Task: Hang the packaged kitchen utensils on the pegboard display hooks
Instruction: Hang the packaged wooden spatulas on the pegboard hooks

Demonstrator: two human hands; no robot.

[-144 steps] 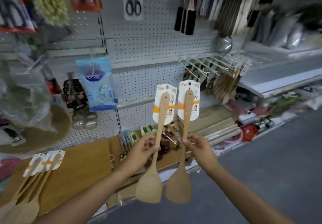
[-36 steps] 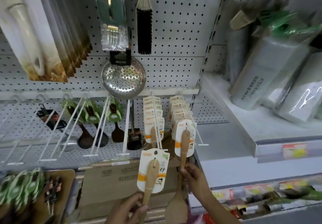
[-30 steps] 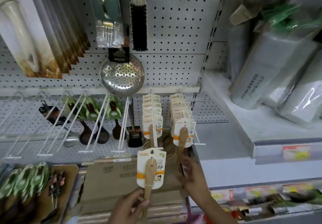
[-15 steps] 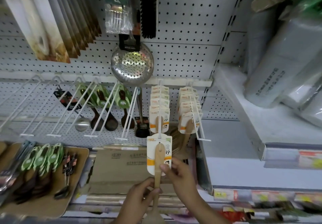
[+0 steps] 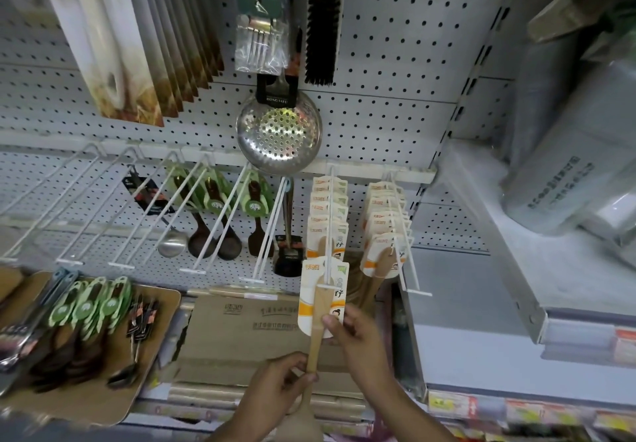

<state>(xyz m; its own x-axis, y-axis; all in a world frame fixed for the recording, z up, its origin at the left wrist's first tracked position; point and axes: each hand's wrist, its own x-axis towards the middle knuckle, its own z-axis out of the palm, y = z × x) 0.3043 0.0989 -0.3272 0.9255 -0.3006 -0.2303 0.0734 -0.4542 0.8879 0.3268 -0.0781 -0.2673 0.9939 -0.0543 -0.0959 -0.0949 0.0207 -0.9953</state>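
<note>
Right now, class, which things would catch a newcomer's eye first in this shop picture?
Centre bottom, the left hand and right hand hold a carded wooden spatula at the tip of a white hook. Above it hangs a shiny perforated skimmer on the pegboard.

Even, cool light fills the aisle, bright on the white perforated pegboard [image 5: 378, 45], with only faint shadows behind the hanging goods. Glare glints off the round perforated steel skimmer [image 5: 278, 138] and the clear plastic-wrapped bundles [image 5: 564, 180] at right. Wide-angle distortion bows the shelf edges. The bottom corners and the row of price labels [image 5: 516, 410] are smeared with blur.
</note>
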